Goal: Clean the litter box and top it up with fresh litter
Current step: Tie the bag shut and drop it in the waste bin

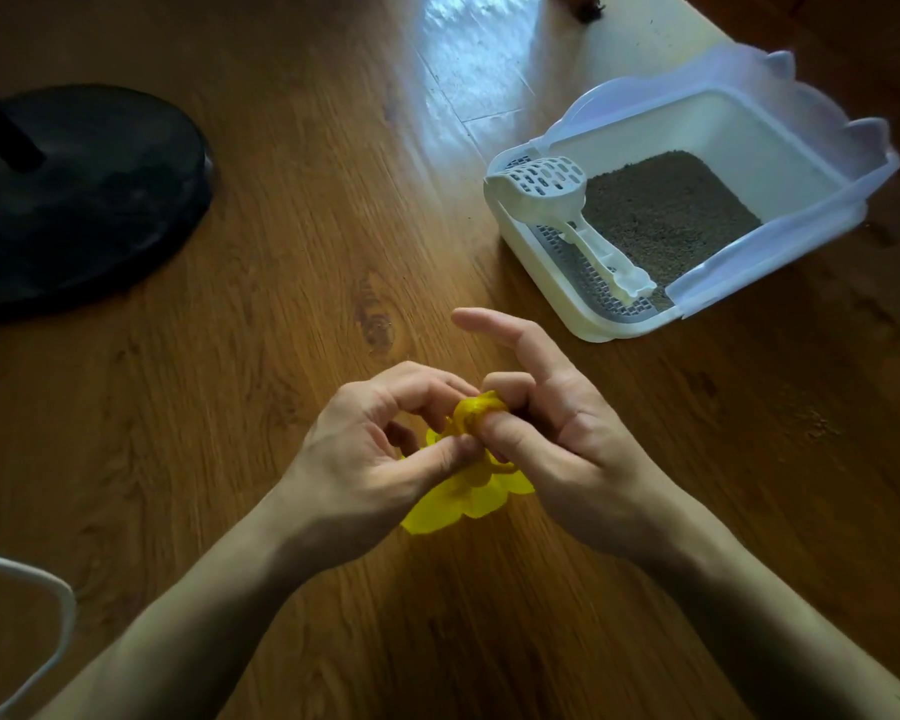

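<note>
A small yellow plastic bag (468, 498) hangs between my two hands above the wooden floor. My left hand (370, 454) pinches its twisted top between thumb and curled fingers. My right hand (557, 433) pinches the same twisted top, its index finger stretched out. To the upper right stands the white litter box (541, 283) with a pale translucent rim, brown-grey litter (666, 220) inside. A white slotted scoop (546, 187) lies over the grey grid at the box's near end.
A black round fan base (84, 194) with its pole sits on the floor at the left. A white curved object (48, 615) shows at the bottom left corner. Something small and dark (588, 5) lies at the top edge.
</note>
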Demonstrator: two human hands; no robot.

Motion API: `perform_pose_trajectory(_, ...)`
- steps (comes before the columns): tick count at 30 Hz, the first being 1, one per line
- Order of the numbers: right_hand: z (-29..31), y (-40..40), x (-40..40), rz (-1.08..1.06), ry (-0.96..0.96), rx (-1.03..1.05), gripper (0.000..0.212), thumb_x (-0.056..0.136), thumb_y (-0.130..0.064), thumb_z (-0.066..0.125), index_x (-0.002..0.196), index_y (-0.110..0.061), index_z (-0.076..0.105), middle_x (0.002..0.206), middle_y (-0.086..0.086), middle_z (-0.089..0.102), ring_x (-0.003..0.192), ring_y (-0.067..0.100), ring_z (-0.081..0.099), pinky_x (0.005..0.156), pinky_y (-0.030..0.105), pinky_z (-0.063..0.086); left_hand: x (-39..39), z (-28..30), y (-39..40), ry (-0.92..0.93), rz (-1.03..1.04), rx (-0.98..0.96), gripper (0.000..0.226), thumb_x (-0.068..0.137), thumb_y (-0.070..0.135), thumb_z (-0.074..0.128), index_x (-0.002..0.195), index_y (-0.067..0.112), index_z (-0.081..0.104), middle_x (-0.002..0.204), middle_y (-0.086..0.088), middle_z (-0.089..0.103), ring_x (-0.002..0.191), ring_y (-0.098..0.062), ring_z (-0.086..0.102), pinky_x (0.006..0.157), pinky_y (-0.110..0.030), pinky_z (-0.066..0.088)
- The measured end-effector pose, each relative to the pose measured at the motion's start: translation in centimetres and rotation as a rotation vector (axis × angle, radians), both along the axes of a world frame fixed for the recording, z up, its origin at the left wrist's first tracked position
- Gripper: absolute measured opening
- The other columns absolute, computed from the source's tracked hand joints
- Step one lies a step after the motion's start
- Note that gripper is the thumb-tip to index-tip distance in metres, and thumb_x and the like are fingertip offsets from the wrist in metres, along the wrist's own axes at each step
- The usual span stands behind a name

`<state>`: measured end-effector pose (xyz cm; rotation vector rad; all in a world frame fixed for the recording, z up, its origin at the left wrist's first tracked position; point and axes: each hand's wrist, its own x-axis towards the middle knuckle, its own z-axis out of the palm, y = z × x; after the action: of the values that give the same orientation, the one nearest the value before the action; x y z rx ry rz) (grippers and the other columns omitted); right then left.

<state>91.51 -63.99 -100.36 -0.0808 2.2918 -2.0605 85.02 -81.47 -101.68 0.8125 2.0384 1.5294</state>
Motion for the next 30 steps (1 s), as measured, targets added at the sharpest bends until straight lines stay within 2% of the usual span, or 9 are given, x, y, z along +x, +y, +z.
perform_pose_trajectory(6, -0.8, 0.1, 0.1, -0.016, 0.028, 0.118, 0.025, 0.096, -0.009, 0.059, 0.118, -0.019, 0.058, 0.078, 0.007, 0.059, 0.068, 0.028, 0.054, 0.058, 0.041, 0.048, 0.2, -0.1, -0.5, -0.143, 0.096, 0.127, 0.021, 0.08, 0.032, 0.071, 0.092, 0.015, 0.072, 0.101, -0.008, 0.069, 0.092, -0.032, 0.066, 0.072, -0.062, 0.054)
perform_pose_trajectory(10, -1.6, -0.1, 0.0, -0.072, -0.019, 0.09, 0.015, 0.093, -0.009, 0.062, 0.104, -0.018, 0.066, 0.088, 0.004, 0.065, 0.077, 0.026, 0.06, 0.063, 0.042, 0.053, 0.2, -0.2, -0.5, -0.165, 0.072, 0.094, 0.022, 0.079, 0.035, 0.067, 0.091, 0.017, 0.069, 0.103, -0.008, 0.065, 0.094, -0.033, 0.064, 0.072, -0.061, 0.053)
perform_pose_trajectory(14, -2.6, 0.2, 0.0, -0.143, 0.003, 0.254, 0.007, 0.09, -0.012, 0.068, 0.093, -0.019, 0.07, 0.089, -0.001, 0.063, 0.077, 0.021, 0.059, 0.061, 0.024, 0.046, 0.5, -0.6, -0.4, -0.14, 0.118, 0.047, 0.022, 0.079, 0.042, 0.064, 0.087, 0.022, 0.067, 0.102, -0.002, 0.063, 0.09, -0.027, 0.063, 0.069, -0.052, 0.056)
perform_pose_trajectory(16, -3.1, 0.4, -0.1, -0.15, -0.026, 0.259, 0.002, 0.09, -0.019, 0.068, 0.091, -0.019, 0.07, 0.088, 0.002, 0.061, 0.074, 0.019, 0.058, 0.06, 0.027, 0.047, 0.5, -0.7, -0.2, -0.119, 0.132, 0.032, 0.023, 0.08, 0.044, 0.064, 0.085, 0.022, 0.066, 0.1, -0.001, 0.062, 0.087, -0.026, 0.063, 0.066, -0.051, 0.056)
perform_pose_trajectory(18, -3.3, 0.4, -0.1, -0.107, -0.079, 0.152, 0.012, 0.092, -0.028, 0.065, 0.092, -0.016, 0.068, 0.086, 0.008, 0.061, 0.074, 0.024, 0.058, 0.061, 0.039, 0.05, 0.3, -0.8, 0.0, -0.096, 0.14, 0.03, 0.027, 0.082, 0.044, 0.065, 0.085, 0.018, 0.067, 0.098, -0.003, 0.062, 0.084, -0.028, 0.063, 0.064, -0.054, 0.054)
perform_pose_trajectory(19, -3.3, 0.5, -0.1, -0.088, -0.103, 0.072, 0.018, 0.092, -0.031, 0.063, 0.093, -0.013, 0.067, 0.086, 0.012, 0.062, 0.073, 0.025, 0.057, 0.061, 0.04, 0.049, 0.2, -0.9, 0.1, -0.08, 0.141, 0.026, 0.029, 0.082, 0.045, 0.065, 0.086, 0.016, 0.067, 0.097, -0.004, 0.063, 0.082, -0.029, 0.063, 0.063, -0.056, 0.053)
perform_pose_trajectory(23, -3.1, 0.8, -0.5, -0.064, -0.152, -0.14, 0.022, 0.092, -0.024, 0.063, 0.095, -0.002, 0.065, 0.077, 0.004, 0.06, 0.066, 0.007, 0.053, 0.057, 0.02, 0.041, -0.3, -1.5, 0.3, -0.076, 0.138, 0.009, 0.032, 0.083, 0.045, 0.066, 0.088, 0.014, 0.07, 0.095, -0.006, 0.065, 0.08, -0.033, 0.063, 0.062, -0.056, 0.052)
perform_pose_trajectory(27, -3.8, 1.0, -1.0, -0.046, -0.191, -0.116, 0.021, 0.093, -0.023, 0.062, 0.095, -0.003, 0.067, 0.075, 0.004, 0.062, 0.064, 0.008, 0.054, 0.057, 0.023, 0.042, -0.8, -2.2, 0.5, -0.092, 0.166, -0.01, 0.03, 0.083, 0.045, 0.066, 0.09, 0.016, 0.072, 0.093, -0.006, 0.068, 0.081, -0.029, 0.066, 0.064, -0.056, 0.054)
perform_pose_trajectory(30, -4.5, 1.3, -1.6, -0.042, -0.205, -0.128, 0.021, 0.093, -0.023, 0.062, 0.093, -0.002, 0.065, 0.072, 0.001, 0.061, 0.06, 0.005, 0.052, 0.054, 0.02, 0.04, -1.4, -2.6, 0.7, -0.13, 0.184, -0.033, 0.03, 0.081, 0.046, 0.067, 0.089, 0.017, 0.073, 0.091, -0.007, 0.069, 0.079, -0.028, 0.067, 0.064, -0.056, 0.055)
